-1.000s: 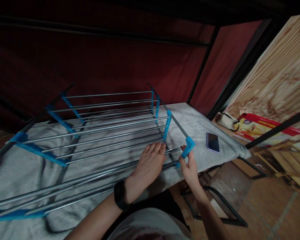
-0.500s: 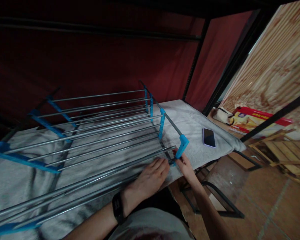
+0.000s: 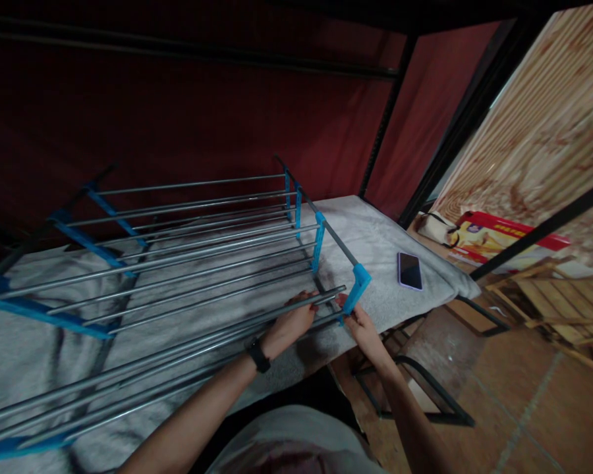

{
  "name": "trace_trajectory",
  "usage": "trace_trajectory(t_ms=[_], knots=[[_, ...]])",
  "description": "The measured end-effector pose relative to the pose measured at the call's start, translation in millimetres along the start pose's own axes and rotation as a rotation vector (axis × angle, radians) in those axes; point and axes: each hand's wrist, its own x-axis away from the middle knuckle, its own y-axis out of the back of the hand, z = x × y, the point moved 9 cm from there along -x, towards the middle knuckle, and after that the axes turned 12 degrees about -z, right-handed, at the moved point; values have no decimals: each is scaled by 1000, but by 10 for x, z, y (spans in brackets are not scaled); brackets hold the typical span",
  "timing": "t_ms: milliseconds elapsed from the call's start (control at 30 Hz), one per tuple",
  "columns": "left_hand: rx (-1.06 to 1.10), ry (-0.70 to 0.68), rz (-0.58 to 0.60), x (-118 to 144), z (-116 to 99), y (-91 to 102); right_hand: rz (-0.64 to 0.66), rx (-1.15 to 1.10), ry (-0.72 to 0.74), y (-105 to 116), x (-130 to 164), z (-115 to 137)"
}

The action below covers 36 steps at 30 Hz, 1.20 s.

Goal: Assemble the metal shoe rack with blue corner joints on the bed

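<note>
The rack [image 3: 178, 263], a frame of steel rods and blue plastic connectors, lies flat on a bed covered by a grey blanket [image 3: 390, 237], spanning most of it from the left edge toward the right edge.

Hand positions:
1. The left hand [image 3: 290, 322] is curled around a loose steel rod [image 3: 227, 339] near the front edge of the bed; its grip is closed on the rod close to that rod's right end.
2. The right hand [image 3: 358, 322] is at the front right corner of the rack; its fingers pinch the lower part of the blue corner connector [image 3: 360, 284].

Progress, as judged from this view:
- Done: at least 8 rods farther back appear seated at both ends in blue side brackets, and a dark side rail joins the right-hand connectors.
- Left: the free end of the rod in the left hand sits just beside the corner connector but does not appear to be seated in it. Other rods along the front edge look equally unattached at the right end; their left ends are too blurred to judge.

A phone [image 3: 409, 270] lies face up on the blanket near the right edge, well apart from both hands.
</note>
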Motion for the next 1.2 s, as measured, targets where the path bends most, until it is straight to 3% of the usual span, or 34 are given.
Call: trace_trajectory(t_ms=[133,333,567,700,1000,1200], knots=[[86,78,33,-23,-15,3,5,41,26,5,3,-34],[290,91,196,117,-155,-27,-2,75,53,4,-1,-68],[365,117,194,95,-225,-22,0,94,57,-1,-2,-47],[449,63,150,81,-321,6,-4,111,65,-6,3,-47],[294,51,109,88,-502,298,-25,126,83,-8,10,-40],[239,57,131,89,-520,318,-21,121,91,-23,15,22]])
